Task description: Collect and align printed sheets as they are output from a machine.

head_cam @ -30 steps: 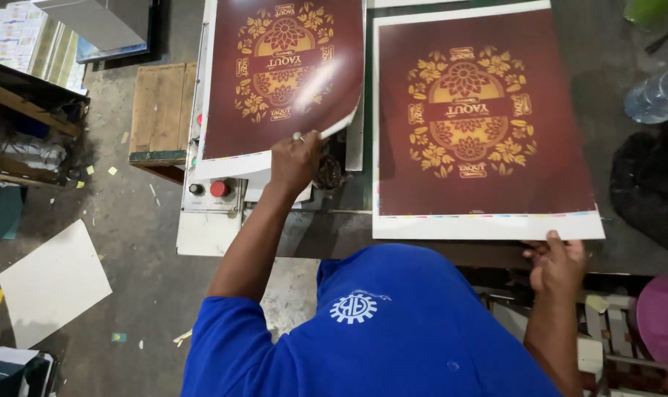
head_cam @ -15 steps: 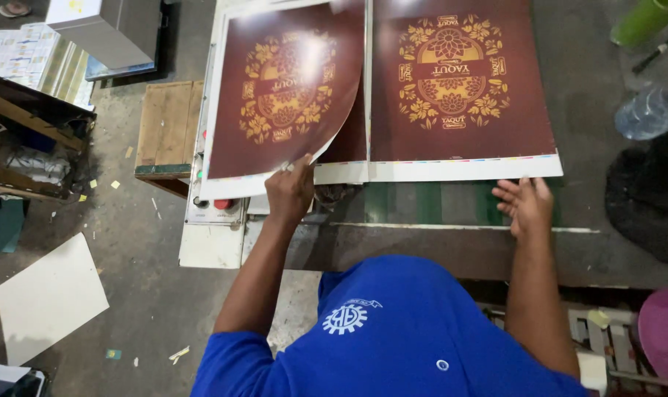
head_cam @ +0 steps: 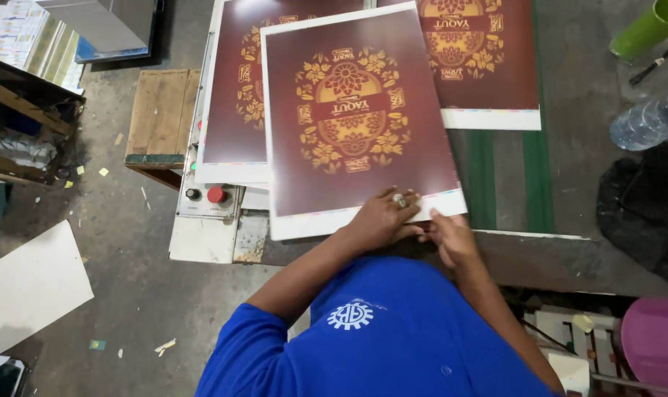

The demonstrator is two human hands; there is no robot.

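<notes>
Here your left hand point(head_cam: 382, 218) lies palm down on the near edge of the top printed sheet point(head_cam: 356, 117), fingers spread flat and pressing on the white margin, a ring showing on one finger. Your forearm runs up to it from the blue sleeve at the lower left. Your right hand point(head_cam: 449, 239) sits just beside the left, at the sheet's near right corner, fingers curled at the paper's edge; whether they pinch the sheet or only touch it, you cannot tell from this view.

You have three dark red sheets with gold ornament in sight: the top one under your hands, a second sheet point(head_cam: 231, 110) beneath it on the left, and a third sheet point(head_cam: 488, 66) farther off on the right. The top sheet lies slightly turned, overlapping both others, and stretches away from your hands toward the far side of the work table point(head_cam: 569, 242).

Left of the sheets there is a control panel point(head_cam: 205, 198) with one red button and one black button, and beyond it a wooden stool point(head_cam: 161, 114). On the far right there are one clear plastic bottle point(head_cam: 647, 121) and one green cup point(head_cam: 647, 29). A pale board point(head_cam: 29, 283) lies on the floor at the near left.
</notes>
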